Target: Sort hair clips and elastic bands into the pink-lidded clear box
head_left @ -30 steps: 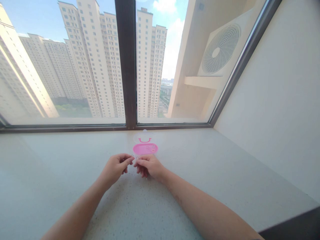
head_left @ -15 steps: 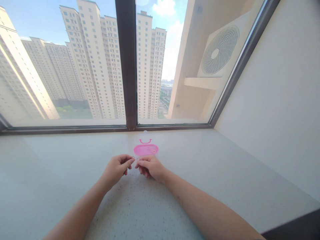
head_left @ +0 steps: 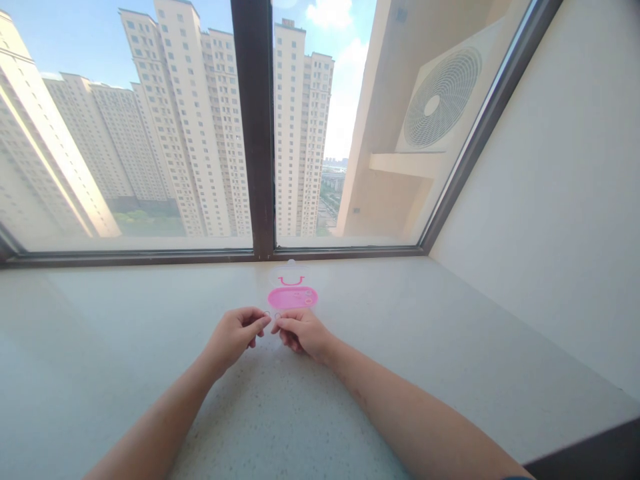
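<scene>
My left hand [head_left: 235,340] is closed in a pinch, with a small thin ring [head_left: 267,313] showing above the thumb and fingertip. Facing it across a narrow gap, my right hand [head_left: 307,335] pinches another small thin ring [head_left: 278,316]. Both rings are tiny, and the fingers partly cover them. Just beyond the fingertips lies an open pink case [head_left: 287,298] of oval shape. Several little items rest at its right end, too small to name. Its clear lid [head_left: 291,272], marked with a pink curved line, is folded back toward the window.
The pale speckled sill [head_left: 125,333] spreads around both forearms. Behind the case runs the brown window frame [head_left: 263,200], with tall buildings and an air-conditioner unit outside. A white wall [head_left: 560,200] bounds the right side. A dark edge [head_left: 590,450] shows at the lower right.
Both hands keep their pinches and stay almost in place. The right fingertips have moved very slightly, and the view has shifted a little.
</scene>
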The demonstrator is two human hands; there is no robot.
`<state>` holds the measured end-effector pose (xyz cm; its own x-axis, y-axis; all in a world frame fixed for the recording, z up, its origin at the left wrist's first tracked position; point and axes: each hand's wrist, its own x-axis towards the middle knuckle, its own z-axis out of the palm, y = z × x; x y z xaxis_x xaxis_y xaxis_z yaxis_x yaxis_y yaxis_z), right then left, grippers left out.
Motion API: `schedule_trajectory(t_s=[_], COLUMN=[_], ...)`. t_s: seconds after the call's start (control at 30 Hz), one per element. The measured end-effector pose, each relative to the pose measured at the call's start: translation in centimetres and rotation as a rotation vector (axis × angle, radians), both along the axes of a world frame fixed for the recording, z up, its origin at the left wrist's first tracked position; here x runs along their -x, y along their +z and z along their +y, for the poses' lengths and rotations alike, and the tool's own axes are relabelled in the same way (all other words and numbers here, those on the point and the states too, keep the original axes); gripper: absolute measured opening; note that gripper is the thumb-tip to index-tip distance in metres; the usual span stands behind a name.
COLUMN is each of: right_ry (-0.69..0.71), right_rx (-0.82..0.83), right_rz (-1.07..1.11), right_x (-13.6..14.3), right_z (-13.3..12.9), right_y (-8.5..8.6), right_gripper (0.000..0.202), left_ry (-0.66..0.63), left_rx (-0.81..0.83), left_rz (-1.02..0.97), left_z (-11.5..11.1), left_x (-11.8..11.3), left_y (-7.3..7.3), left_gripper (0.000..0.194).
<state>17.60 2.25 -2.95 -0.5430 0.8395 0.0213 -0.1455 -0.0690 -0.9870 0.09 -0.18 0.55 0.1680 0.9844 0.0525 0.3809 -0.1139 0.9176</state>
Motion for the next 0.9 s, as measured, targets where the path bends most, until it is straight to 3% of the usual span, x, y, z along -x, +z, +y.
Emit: schedule_trajectory(t_s=[0.9], right_ry=[-0.006], right_rx=[0.036], right_rz=[0.008], right_x=[-0.05], right_z=[-0.1], right_y=[0.57], right_gripper=[0.019], left_ry=[0.006], left_rx=[-0.019], left_rz=[0.011], left_z=[0.01], left_x=[-0.03], left_y=[0.09], left_gripper=[0.029])
